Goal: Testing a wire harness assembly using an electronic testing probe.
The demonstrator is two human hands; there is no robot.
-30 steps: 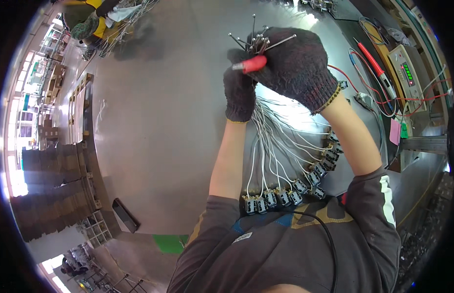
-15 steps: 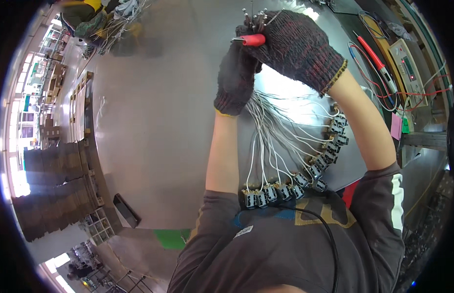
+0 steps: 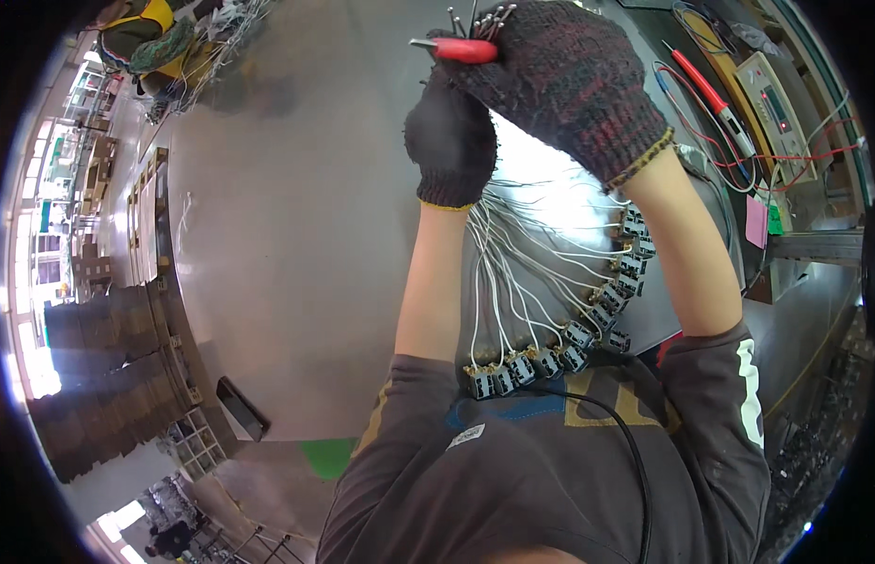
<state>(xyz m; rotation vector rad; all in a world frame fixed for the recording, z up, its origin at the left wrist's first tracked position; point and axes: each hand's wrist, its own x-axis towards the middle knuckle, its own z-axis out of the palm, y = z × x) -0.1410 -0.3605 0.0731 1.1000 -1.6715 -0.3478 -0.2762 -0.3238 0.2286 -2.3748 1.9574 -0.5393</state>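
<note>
Both gloved hands have risen toward twelve o'clock over the last second. The left hand [image 3: 451, 141] stays closed around the white wire bundle [image 3: 512, 273]; the right hand [image 3: 559, 75] grips red-handled pliers [image 3: 461, 49] at the wire ends, so the small connectors [image 3: 550, 352] hang at six o'clock above the tabletop [image 3: 296, 235].

Connectors [image 3: 550, 357] hang below hands (wires [image 3: 512, 273] between); meter [image 3: 776, 103] right.
</note>
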